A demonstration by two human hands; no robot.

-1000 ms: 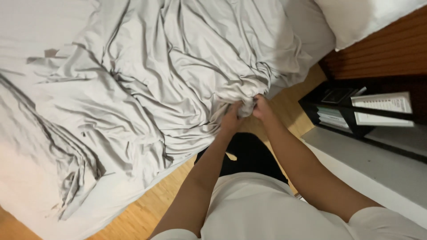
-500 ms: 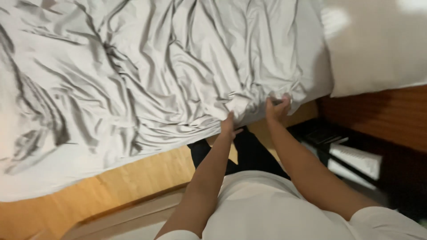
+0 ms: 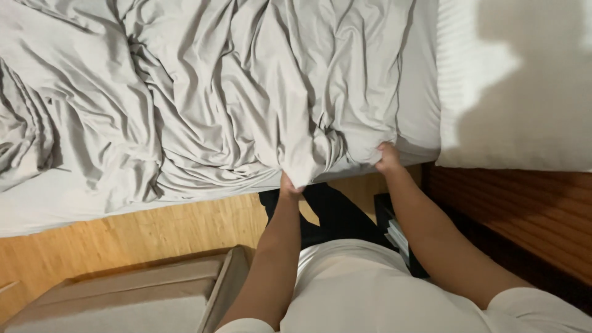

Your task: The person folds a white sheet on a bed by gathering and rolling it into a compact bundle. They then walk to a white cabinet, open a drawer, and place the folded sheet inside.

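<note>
A crumpled grey bed sheet point(image 3: 246, 92) covers most of the bed. My left hand point(image 3: 290, 184) grips its near edge where a fold hangs over the side of the mattress. My right hand point(image 3: 387, 157) grips the same edge further right, near the corner of the sheet. Both arms reach forward from my white shirt. The fingers of both hands are partly hidden by the cloth.
A white pillow point(image 3: 518, 86) lies at the right end of the bed. A white fitted sheet point(image 3: 74, 197) shows along the mattress side. Below lie a wooden floor point(image 3: 135, 234), a beige upholstered piece point(image 3: 154, 290) at bottom left, and a dark wooden headboard point(image 3: 524, 209) at right.
My view has swung right along the bed. My two hands, close together before, have spread apart along the sheet's edge and moved toward the pillow end.
</note>
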